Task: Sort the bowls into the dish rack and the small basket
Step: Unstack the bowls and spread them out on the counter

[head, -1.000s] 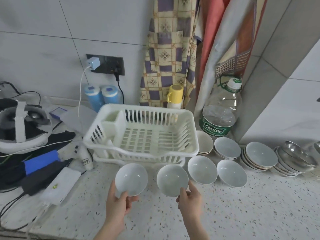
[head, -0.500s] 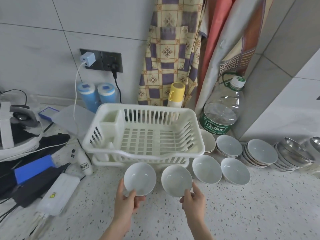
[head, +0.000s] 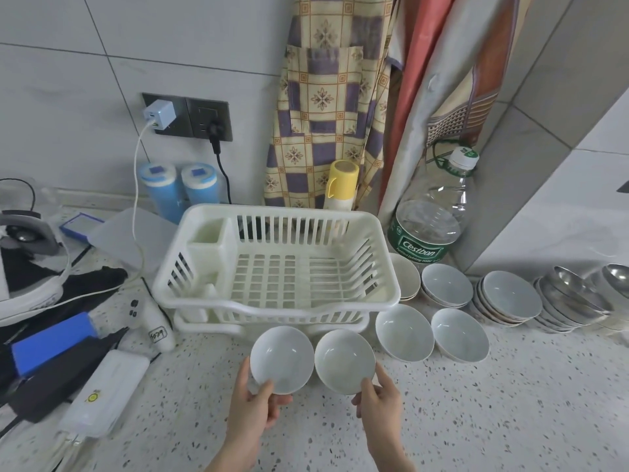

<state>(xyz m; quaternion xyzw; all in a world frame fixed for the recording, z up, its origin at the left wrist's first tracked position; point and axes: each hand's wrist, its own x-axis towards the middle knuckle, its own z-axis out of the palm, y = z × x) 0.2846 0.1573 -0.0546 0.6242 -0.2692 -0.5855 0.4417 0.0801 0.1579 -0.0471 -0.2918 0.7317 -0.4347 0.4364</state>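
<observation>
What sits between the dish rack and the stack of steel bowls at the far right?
In the head view, white ceramic bowls fill that stretch between the dish rack and the steel bowls: two loose bowls in front, short stacks behind.

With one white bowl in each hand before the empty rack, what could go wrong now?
The left hand and right hand each pinch only a bowl's near rim, so the left bowl or right bowl may slip. The two rims nearly touch and might chip. The dish rack front wall could catch them.
</observation>
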